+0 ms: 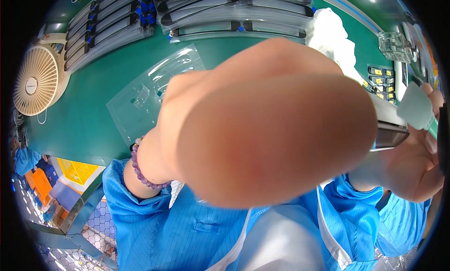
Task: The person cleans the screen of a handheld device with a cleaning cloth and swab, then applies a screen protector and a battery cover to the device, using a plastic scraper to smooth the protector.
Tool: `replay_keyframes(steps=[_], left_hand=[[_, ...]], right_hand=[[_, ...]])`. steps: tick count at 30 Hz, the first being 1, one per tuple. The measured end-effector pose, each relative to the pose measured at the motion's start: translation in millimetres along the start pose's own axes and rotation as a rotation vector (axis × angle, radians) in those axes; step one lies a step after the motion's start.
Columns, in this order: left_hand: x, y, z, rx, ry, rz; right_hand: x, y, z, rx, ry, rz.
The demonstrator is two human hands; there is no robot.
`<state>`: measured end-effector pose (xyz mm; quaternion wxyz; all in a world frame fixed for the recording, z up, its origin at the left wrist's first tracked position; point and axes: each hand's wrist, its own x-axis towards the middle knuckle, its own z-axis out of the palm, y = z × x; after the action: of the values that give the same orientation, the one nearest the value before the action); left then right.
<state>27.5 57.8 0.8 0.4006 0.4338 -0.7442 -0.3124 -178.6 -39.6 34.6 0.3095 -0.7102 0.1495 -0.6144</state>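
Observation:
My left hand (276,130) fills the middle of the head view, very close and blurred. Its fingers are smeared, so I cannot see whether they hold anything. A purple bead bracelet (136,163) circles that wrist. Behind it, a clear plastic bag (133,102) with small green marks lies on the green table. At the far right, my right hand (419,154) is raised, partly cut by the dark rim. Its fingers appear curled around a pale, flat-headed object (416,105) with a green handle, whose kind I cannot make out.
Stacks of bagged black-framed panels (201,11) line the far edge of the green table (70,130). A cream fan (35,81) stands left. White cloth (330,36), a clear container (393,46) and small black pieces with yellow labels (382,81) sit right. A yellow basket (77,170) is lower left.

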Motion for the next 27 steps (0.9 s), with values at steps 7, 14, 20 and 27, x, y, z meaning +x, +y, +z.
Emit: replay_keyframes(steps=[7,14,20,27], left_hand=[[-1.9,0.7,9.0,0.062,0.123,0.024],[5.3,-19.7,2.9,-0.528,-0.069,0.016],[12.7,-11.5,-4.0,-0.163,-0.106,0.322],[14.4,-5.3,8.7,0.01,0.008,0.341]], right_hand=[[-0.3,2.3,23.2,-0.072,-0.076,-0.084],[-3.4,-1.7,24.9,-0.164,-0.147,-0.168],[-6.0,-12.4,-2.0,-0.222,-0.217,-0.238],[-9.8,-13.6,-24.7,-0.287,-0.274,-0.31]])
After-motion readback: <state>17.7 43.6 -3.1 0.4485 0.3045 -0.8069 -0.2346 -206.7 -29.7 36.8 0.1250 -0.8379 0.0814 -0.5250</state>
